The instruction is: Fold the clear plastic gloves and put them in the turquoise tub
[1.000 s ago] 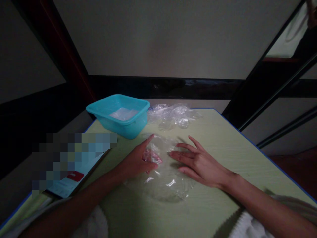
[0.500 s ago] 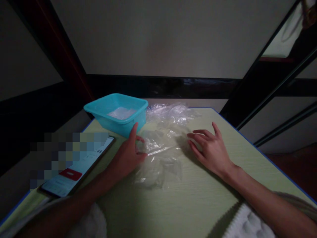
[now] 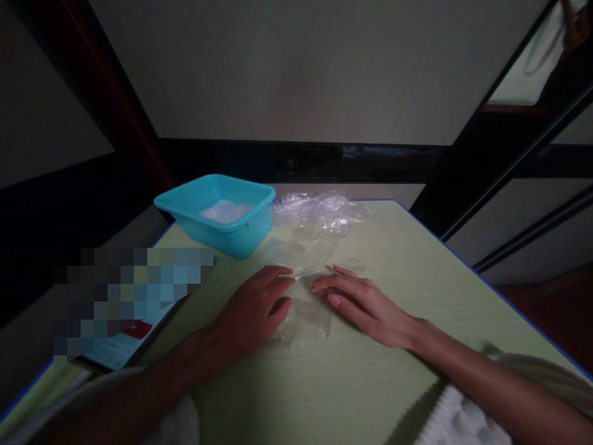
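A clear plastic bag (image 3: 303, 309) lies flat on the pale green table (image 3: 370, 383) in front of me. My left hand (image 3: 252, 309) rests palm down on the bag's left part, fingers stretched out toward the middle. My right hand (image 3: 359, 303) lies flat on the bag's right edge, fingers pointing left, its fingertips close to those of the left hand. Neither hand grips anything. More crumpled clear plastic bags (image 3: 319, 213) lie at the table's far edge.
A turquoise plastic tub (image 3: 215, 213) with something white in it stands at the far left of the table. A phone with a lit screen (image 3: 125, 337) lies at the left edge. Dark frame bars rise behind and to the right.
The bag, lifted and folded half a second ago, now lies flat. Both hands have come back toward me and pressed down on it, fingertips nearly meeting.
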Demonstrator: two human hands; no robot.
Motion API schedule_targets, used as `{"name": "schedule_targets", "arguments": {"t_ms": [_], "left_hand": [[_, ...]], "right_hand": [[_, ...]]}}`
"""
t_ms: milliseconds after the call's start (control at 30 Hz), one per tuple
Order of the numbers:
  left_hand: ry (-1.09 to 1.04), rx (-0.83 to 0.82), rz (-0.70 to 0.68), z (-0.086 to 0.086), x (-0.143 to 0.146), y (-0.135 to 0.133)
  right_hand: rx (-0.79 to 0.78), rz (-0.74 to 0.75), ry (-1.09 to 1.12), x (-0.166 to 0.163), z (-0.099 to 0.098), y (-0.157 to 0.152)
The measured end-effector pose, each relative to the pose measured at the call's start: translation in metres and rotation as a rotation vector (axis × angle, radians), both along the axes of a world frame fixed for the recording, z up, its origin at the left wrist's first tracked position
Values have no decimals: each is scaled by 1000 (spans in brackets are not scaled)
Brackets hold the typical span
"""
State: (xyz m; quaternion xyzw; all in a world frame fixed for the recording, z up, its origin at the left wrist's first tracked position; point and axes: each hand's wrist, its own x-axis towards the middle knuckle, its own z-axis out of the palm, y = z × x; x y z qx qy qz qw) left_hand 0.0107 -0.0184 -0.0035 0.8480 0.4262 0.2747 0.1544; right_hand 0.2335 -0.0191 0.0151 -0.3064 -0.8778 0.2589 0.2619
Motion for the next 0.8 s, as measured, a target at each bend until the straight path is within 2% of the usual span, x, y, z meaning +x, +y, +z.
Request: {"name": "schedule_targets", "arguments": {"t_ms": [200,267,500,700,800], "left_hand": [[81,-90,-58,2,1,-4],[99,-114,-73,2,1,-5],[221,-156,-141,-2,-1,-10],[283,-204,-231,1,-1,-13],[258,-207,-307,3,-1,-14]], "right_hand": [[-293,37,260,-1,-5,-2],[-344,16,296,-1,-6,-4],[-309,-181,374,2,-4,-1],[-149,-115,276,2,-1,3],[-122,-90,239,1,2,3]]}}
